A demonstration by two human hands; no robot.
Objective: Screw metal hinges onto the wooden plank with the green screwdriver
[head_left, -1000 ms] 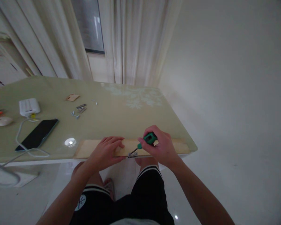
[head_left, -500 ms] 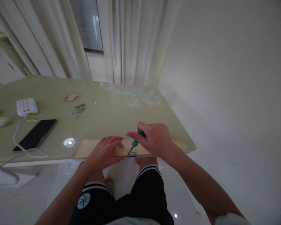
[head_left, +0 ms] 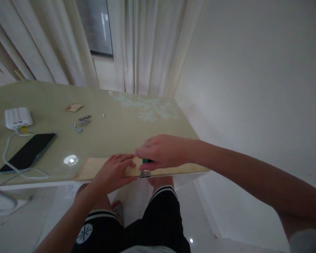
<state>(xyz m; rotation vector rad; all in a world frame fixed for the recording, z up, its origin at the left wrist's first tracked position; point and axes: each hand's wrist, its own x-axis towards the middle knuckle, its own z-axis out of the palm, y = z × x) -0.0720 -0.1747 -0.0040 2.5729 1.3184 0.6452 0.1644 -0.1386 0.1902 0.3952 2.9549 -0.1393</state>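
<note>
A pale wooden board [head_left: 91,166] lies along the near edge of the table. My left hand [head_left: 113,173] grips it from the left, fingers on its top face and thumb along the front edge. Just right of that thumb a small metal hinge [head_left: 146,174] sits at the board's front edge. My right hand [head_left: 164,151] is closed around the green handle of a screwdriver [head_left: 145,160], held from above. Its tip points down at the left part of the hinge; my fingers cover most of the handle.
Farther back on the table [head_left: 116,133] lie loose hinges [head_left: 84,121], several screws [head_left: 77,128], and a small wooden piece [head_left: 73,107]. To the left are a black phone [head_left: 28,151], a white charger [head_left: 18,117] and a cable [head_left: 5,147]. A wall [head_left: 239,105] rises on the right.
My right hand has turned over the screwdriver, its forearm swinging outward and up, and the handle now stands more upright. My left hand keeps its hold on the board. The view has shifted slightly right.
</note>
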